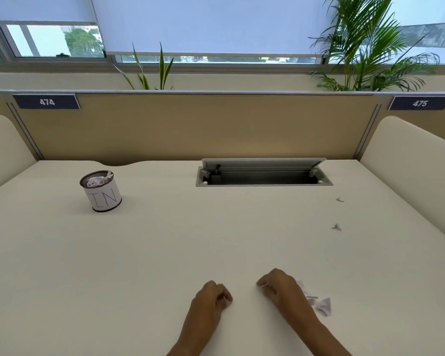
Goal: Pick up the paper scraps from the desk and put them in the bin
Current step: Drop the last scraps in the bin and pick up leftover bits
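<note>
Both hands rest curled at the desk's point(165, 253) near edge: left hand point(212, 298) closed, contents unclear; right hand point(280, 289) pinching a scrap. Paper scraps point(319, 303) lie beside it; the bin point(102, 192) stands far-left

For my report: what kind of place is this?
Probably a shared office: numbered seat labels 474 and 475 on a divider panel, and a cable hatch in the desk.

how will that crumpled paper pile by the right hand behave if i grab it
The crumpled scraps look thin and creased, so probably very light and floppy. They lie as loose separate bits beside the right hand, so some may slip out or scatter when pinched.
</note>
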`<action>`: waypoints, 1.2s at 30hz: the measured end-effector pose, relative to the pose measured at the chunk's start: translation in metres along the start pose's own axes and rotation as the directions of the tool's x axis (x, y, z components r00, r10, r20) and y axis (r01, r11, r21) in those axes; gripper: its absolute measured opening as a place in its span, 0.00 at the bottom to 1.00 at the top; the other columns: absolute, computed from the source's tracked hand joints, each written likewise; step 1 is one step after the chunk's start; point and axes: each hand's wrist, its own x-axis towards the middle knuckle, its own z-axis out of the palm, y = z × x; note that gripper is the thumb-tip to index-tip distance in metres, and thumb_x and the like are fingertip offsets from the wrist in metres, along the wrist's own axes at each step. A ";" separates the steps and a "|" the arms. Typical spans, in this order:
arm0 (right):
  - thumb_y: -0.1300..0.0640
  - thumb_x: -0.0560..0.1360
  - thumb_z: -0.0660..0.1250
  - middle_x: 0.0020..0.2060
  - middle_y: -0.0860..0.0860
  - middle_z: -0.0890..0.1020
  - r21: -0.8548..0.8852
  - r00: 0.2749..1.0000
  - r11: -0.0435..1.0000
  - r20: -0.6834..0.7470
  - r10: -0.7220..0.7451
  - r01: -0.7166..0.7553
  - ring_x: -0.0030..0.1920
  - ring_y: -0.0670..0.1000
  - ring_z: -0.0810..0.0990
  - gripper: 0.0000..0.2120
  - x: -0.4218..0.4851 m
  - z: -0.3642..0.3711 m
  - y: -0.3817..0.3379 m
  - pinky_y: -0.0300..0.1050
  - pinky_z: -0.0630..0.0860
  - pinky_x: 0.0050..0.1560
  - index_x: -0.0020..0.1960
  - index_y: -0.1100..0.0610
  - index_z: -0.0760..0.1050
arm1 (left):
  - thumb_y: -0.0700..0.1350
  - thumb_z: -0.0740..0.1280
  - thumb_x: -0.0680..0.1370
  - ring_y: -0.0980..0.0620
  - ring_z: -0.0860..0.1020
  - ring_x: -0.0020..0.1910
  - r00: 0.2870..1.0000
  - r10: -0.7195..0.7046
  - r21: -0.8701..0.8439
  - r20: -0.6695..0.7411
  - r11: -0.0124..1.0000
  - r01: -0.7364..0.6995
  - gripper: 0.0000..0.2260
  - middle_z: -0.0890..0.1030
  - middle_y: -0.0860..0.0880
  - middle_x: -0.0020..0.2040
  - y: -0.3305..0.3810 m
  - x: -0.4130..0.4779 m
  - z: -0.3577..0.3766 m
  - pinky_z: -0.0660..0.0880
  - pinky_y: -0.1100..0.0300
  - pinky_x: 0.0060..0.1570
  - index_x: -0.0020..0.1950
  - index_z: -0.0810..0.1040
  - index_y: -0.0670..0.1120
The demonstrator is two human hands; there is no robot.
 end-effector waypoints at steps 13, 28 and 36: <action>0.58 0.76 0.65 0.55 0.48 0.81 0.217 0.991 0.973 -0.125 -0.048 0.075 0.50 0.38 0.75 0.11 -0.022 -0.049 0.004 0.22 0.68 0.49 0.58 0.52 0.76 | 0.47 0.56 0.82 0.53 0.77 0.24 0.860 -0.235 -0.883 0.454 0.009 0.469 0.17 0.78 0.44 0.30 0.079 0.027 0.052 0.78 0.65 0.25 0.44 0.78 0.37; 0.56 0.76 0.63 0.49 0.48 0.70 0.000 0.990 0.993 -0.078 0.116 -0.116 0.57 0.49 0.72 0.09 -0.047 -0.033 0.065 0.40 0.73 0.53 0.55 0.54 0.75 | 0.49 0.58 0.79 0.47 0.73 0.60 0.969 0.166 0.349 0.184 0.910 -0.223 0.16 0.71 0.45 0.61 0.082 0.047 0.094 0.72 0.58 0.55 0.67 0.67 0.54; 0.66 0.70 0.69 0.39 0.53 0.80 0.299 0.965 0.942 -0.159 0.208 -0.154 0.40 0.50 0.77 0.04 -0.041 -0.056 0.073 0.31 0.71 0.40 0.41 0.59 0.81 | 0.51 0.55 0.81 0.48 0.77 0.50 0.997 0.075 0.042 -0.018 0.996 -0.075 0.15 0.74 0.47 0.48 0.078 0.045 0.092 0.69 0.62 0.47 0.55 0.76 0.43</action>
